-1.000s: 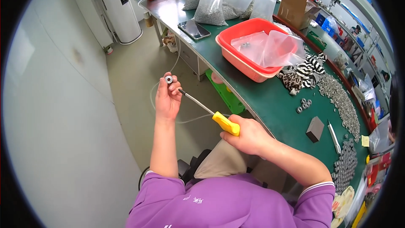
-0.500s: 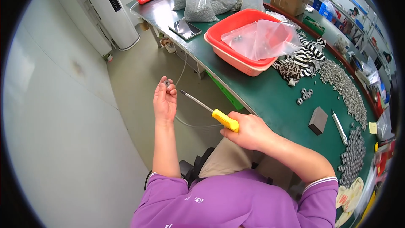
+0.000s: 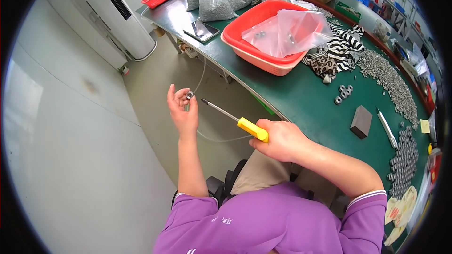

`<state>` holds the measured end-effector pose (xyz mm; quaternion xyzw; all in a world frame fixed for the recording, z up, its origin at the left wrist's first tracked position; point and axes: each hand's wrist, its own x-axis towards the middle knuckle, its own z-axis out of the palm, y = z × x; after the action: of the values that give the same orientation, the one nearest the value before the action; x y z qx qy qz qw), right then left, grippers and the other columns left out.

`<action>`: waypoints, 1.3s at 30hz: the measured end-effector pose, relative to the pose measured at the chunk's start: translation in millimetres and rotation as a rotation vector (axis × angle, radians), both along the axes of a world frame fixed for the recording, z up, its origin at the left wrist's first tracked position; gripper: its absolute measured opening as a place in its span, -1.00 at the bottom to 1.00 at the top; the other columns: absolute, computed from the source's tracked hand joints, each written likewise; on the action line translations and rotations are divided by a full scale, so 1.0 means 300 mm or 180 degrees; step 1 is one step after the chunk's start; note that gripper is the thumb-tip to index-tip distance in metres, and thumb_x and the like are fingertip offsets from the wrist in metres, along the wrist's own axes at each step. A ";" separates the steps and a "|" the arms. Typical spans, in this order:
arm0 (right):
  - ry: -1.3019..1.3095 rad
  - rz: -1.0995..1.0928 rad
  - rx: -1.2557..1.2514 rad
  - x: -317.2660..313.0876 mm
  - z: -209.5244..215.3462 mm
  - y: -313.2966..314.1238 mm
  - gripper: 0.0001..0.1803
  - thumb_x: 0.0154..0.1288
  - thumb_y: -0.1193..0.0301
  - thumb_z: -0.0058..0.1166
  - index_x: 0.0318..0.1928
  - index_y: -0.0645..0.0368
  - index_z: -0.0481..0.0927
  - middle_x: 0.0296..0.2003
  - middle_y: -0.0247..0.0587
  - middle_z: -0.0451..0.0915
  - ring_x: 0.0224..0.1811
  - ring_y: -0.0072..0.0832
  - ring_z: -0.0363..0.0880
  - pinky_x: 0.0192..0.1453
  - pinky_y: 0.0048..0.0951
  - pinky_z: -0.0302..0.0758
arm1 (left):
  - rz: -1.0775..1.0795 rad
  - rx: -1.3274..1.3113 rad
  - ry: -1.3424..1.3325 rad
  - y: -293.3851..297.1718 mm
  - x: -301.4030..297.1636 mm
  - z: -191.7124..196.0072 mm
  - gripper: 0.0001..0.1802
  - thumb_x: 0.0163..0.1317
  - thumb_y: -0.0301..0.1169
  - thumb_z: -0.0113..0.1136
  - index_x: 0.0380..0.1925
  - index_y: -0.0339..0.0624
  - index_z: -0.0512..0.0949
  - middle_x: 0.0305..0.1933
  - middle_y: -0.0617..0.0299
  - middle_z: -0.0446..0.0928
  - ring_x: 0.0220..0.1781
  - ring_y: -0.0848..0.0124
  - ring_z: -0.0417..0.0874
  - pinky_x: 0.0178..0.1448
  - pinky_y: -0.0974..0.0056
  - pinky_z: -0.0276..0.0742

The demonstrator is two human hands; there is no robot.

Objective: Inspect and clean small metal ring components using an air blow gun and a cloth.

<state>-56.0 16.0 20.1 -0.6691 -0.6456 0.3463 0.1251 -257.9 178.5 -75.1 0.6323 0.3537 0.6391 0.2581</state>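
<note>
Off the table's near edge, my left hand is raised and pinches a small round metal ring between thumb and fingertip, its hole showing; the other fingers are loosely bent. My right hand is wrapped round the yellow handle of a deburring tool. Its thin metal shaft points left toward the ring. The dark tip sits a little to the right of my left hand, apart from the ring.
On the green table stand red basins with a clear bag inside. Behind them are bags of small metal parts. Rightward lie a few loose rings, a grey block, a white pen-like tool, and many rings.
My left hand has turned and its fingers have opened out, so the ring shows its hole more plainly at the thumb side. The tool is still in my right hand, nearly unmoved.
</note>
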 end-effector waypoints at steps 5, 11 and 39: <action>-0.0152 0.0084 -0.0109 -0.006 0.014 0.000 -0.63 0.15 0.13 0.01 -0.18 0.16 0.44 -0.40 -0.07 0.59 -0.28 -0.17 0.58 -0.15 -0.21 0.49 | 0.0300 0.0189 0.0598 -0.013 -0.007 0.002 -0.29 0.06 -0.65 0.13 0.23 -0.16 0.13 -0.13 0.17 0.49 -0.29 0.50 0.51 -0.14 0.42 0.49; -0.0165 0.0093 0.0003 -0.008 0.003 0.000 -0.63 0.15 0.13 0.01 -0.19 0.16 0.44 -0.39 -0.06 0.59 -0.28 -0.16 0.57 -0.15 -0.21 0.48 | 0.0203 0.0083 0.0346 -0.006 -0.002 0.001 -0.42 0.10 -0.64 0.14 0.16 -0.22 0.27 -0.15 0.17 0.50 -0.28 0.49 0.53 -0.16 0.40 0.52; 0.0007 0.0133 -0.0036 -0.004 0.001 -0.006 -0.64 0.15 0.14 0.01 -0.18 0.16 0.44 -0.39 -0.06 0.58 -0.27 -0.15 0.57 -0.14 -0.21 0.48 | -0.2089 -0.1298 -0.1593 0.047 -0.057 -0.058 -0.75 0.18 -0.45 0.18 -0.14 -0.27 0.47 -0.29 0.21 0.53 -0.39 0.55 0.48 -0.36 0.49 0.41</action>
<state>-57.2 14.0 20.4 -0.6557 -0.6574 0.3532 0.1148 -274.8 192.6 -92.5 0.4734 0.1801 0.5739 0.6435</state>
